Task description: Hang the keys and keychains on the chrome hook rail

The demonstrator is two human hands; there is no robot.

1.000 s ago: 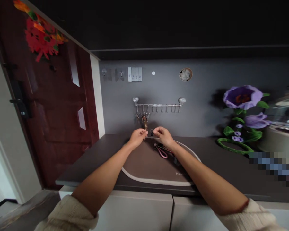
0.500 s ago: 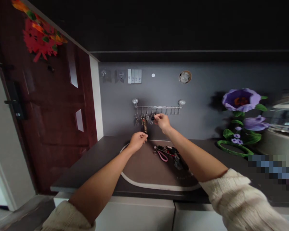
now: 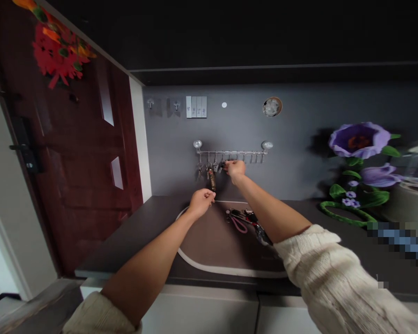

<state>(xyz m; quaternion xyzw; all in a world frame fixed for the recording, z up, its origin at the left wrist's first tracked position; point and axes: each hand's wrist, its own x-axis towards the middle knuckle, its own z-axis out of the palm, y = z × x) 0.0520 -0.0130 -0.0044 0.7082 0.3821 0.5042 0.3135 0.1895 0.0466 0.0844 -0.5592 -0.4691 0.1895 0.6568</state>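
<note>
My right hand point(image 3: 236, 170) pinches a small bunch of keys point(image 3: 221, 166) with a black part, up against the hooks of a clear wall-mounted hook rail point(image 3: 235, 152). To its left, other key sets hang from the rail: silver keys point(image 3: 199, 172) at the end, then keys with a brown lettered strap point(image 3: 212, 180), then a small grey piece point(image 3: 215, 167). My left hand point(image 3: 201, 203) is closed in a pinch just below the brown strap. A small shiny bit shows under its fingertips, too small to name. Whether it touches the strap I cannot tell.
More keys with a pink loop strap point(image 3: 239, 224) lie on a brown mat point(image 3: 216, 250), partly behind my right forearm. Purple fabric flowers point(image 3: 359, 140) and a glass-topped vessel point(image 3: 416, 171) stand at the right. A dark red door point(image 3: 73, 185) is at the left; a cabinet overhangs above.
My right hand has brought the keys slightly up, closer to the rail's hook. My left hand keeps nearly the same place. The whole view has shifted a little.
</note>
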